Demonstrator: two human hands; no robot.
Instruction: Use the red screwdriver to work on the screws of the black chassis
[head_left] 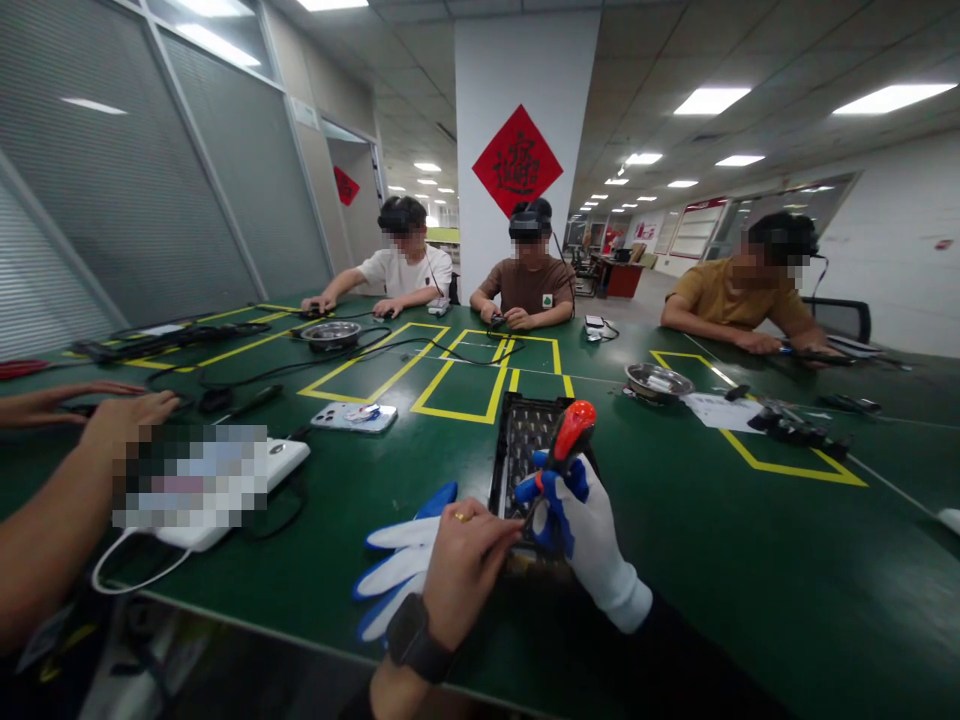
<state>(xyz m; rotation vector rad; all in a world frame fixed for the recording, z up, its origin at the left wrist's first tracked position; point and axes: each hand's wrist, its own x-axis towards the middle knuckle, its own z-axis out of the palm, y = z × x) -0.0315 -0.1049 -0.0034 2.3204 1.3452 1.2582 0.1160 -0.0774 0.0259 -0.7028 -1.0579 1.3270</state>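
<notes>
My right hand (pixel 581 510), in a white and blue glove, is closed round a screwdriver with a red and black handle (pixel 574 432), its handle end pointing up. My bare left hand (pixel 472 555), with a ring and a dark watch, has its fingers pressed together near the screwdriver's lower end; whatever they pinch is too small to name. Below both hands lies an open black case (pixel 517 430) with rows of small metal pieces. An empty white and blue glove (pixel 401 550) lies flat on the green table, partly under my left hand and wrist.
A phone (pixel 354 417) and a white device (pixel 281 460) with a cable lie to the left, by another person's hands. Metal bowls (pixel 660 380) (pixel 330 334), black parts (pixel 799 430) and paper (pixel 724 412) stand farther off. Three people sit opposite.
</notes>
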